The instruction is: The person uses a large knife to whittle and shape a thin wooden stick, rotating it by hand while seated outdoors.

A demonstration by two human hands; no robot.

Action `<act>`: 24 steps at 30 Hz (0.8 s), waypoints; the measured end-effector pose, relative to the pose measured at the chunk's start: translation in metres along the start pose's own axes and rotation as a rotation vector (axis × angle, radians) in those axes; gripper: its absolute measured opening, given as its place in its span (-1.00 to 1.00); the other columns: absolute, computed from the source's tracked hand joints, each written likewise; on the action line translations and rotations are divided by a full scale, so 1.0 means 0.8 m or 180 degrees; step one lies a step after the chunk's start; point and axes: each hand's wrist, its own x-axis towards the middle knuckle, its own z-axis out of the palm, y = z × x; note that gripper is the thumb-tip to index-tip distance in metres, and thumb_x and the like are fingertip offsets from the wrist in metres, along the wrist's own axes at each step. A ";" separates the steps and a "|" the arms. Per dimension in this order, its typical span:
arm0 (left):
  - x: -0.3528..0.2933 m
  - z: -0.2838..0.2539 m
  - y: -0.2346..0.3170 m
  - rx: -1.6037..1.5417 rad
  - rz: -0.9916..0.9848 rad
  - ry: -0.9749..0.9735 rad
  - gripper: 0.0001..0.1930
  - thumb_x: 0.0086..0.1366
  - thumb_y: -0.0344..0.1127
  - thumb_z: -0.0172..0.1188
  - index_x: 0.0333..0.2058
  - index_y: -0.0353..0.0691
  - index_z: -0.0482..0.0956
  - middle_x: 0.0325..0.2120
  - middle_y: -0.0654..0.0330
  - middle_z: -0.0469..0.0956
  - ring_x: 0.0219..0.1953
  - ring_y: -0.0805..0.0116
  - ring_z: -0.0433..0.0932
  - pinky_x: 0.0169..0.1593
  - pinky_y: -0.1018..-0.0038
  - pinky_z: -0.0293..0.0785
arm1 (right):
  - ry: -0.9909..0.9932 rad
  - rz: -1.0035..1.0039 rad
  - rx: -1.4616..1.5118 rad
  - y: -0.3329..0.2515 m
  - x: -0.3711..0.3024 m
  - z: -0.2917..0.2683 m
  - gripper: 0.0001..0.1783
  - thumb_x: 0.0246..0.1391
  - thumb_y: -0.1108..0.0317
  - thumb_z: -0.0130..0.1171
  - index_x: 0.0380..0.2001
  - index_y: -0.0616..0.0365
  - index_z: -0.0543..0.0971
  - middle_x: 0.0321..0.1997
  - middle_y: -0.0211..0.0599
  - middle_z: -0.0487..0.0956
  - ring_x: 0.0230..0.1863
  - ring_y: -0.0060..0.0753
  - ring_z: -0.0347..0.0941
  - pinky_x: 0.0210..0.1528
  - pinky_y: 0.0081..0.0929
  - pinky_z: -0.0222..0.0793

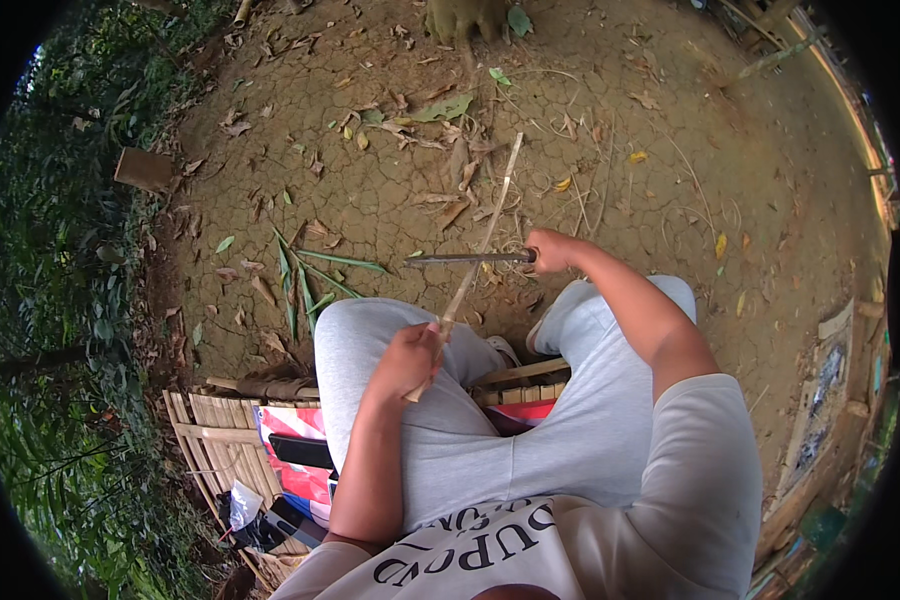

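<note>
My left hand (408,362), above my left thigh, is closed around the lower part of a long, thin, pale strip of bamboo or wood (501,200). The strip slants up and to the right, away from me, and its short near end sticks out below my fist. My right hand (555,250) grips the handle of a knife (450,260) with a narrow, dark blade. The blade points left and crosses the strip near its middle. Whether the edge bites into the strip is too small to tell.
I sit on a bamboo slat bench (205,450). To my left on it lie a dark phone-like object (301,451), a red and white cloth (275,420) and a black bag (260,530). Green leaf blades (295,285) and dry leaves lie on cracked soil. Bushes (60,250) border the left.
</note>
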 end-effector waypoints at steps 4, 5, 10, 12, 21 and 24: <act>0.001 0.003 -0.006 0.0314 0.0155 0.0061 -0.63 0.50 -0.12 -0.18 -0.26 -0.29 0.48 -0.72 0.32 0.32 -0.75 0.51 0.23 -0.64 0.53 0.18 | -0.0039 0.0228 0.0046 0.007 0.002 0.007 -0.86 -0.40 0.44 0.19 -0.69 0.23 0.44 -0.68 -0.09 0.45 -0.56 -0.04 0.43 -0.45 -0.14 0.26; 0.000 0.003 -0.004 0.0200 0.0095 0.0059 -0.63 0.50 -0.12 -0.17 -0.24 -0.29 0.48 -0.73 0.32 0.31 -0.75 0.50 0.22 -0.64 0.53 0.18 | -0.0025 0.0296 0.0092 0.004 0.004 0.007 -0.86 -0.40 0.44 0.18 -0.69 0.23 0.44 -0.68 -0.08 0.45 -0.56 -0.03 0.43 -0.44 -0.14 0.27; -0.006 0.004 0.016 -0.0311 -0.0071 0.0073 -0.62 0.50 -0.13 -0.19 -0.26 -0.33 0.47 -0.73 0.30 0.33 -0.75 0.51 0.24 -0.64 0.52 0.20 | 0.0179 -0.0184 -0.0155 -0.054 -0.003 -0.004 -0.89 -0.38 0.43 0.16 -0.64 0.21 0.52 -0.54 0.03 0.54 -0.43 0.10 0.49 -0.37 -0.11 0.36; -0.007 0.007 0.018 -0.0383 -0.0087 0.0006 -0.61 0.51 -0.13 -0.20 -0.27 -0.35 0.47 -0.73 0.30 0.34 -0.75 0.51 0.26 -0.64 0.51 0.22 | 0.0387 -0.0272 -0.0276 -0.015 0.005 0.010 -0.88 -0.36 0.40 0.14 -0.64 0.22 0.52 -0.55 0.05 0.53 -0.42 0.12 0.50 -0.37 -0.11 0.38; -0.004 0.001 0.011 -0.0595 -0.0193 -0.0072 -0.63 0.52 -0.13 -0.23 -0.22 -0.31 0.43 -0.73 0.31 0.29 -0.77 0.52 0.18 -0.67 0.53 0.17 | 0.0225 -0.0435 -0.0022 -0.051 0.001 0.004 -0.91 -0.35 0.45 0.13 -0.65 0.23 0.49 -0.64 -0.03 0.49 -0.53 0.00 0.46 -0.44 -0.12 0.30; 0.001 0.005 0.003 -0.0843 -0.0270 -0.0177 -0.65 0.52 -0.10 -0.25 -0.21 -0.26 0.40 -0.73 0.32 0.24 -0.80 0.52 0.12 -0.70 0.54 0.11 | 0.0367 -0.0032 -0.0103 0.003 0.013 0.002 -0.90 -0.35 0.43 0.15 -0.64 0.22 0.50 -0.60 0.00 0.51 -0.48 0.03 0.49 -0.40 -0.12 0.33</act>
